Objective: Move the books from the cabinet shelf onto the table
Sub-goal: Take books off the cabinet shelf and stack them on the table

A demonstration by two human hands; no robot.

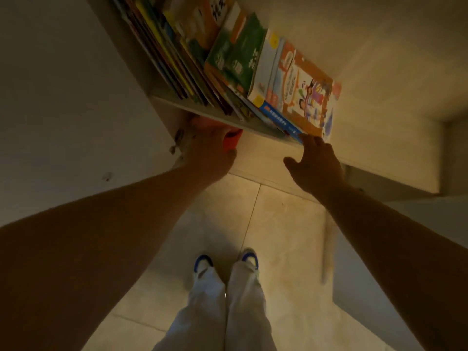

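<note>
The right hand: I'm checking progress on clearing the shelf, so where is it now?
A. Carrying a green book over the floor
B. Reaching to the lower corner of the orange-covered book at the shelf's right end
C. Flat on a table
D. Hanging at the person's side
B: the right hand has its fingertips at the lower corner of the orange-covered book, which lies on the shelf.

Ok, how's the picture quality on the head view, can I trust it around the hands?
Head view: dim, warm light; both forearms nearly black. The left hand under the shelf edge is soft, so its grip is unclear. Wide-angle bending tilts the books.
</note>
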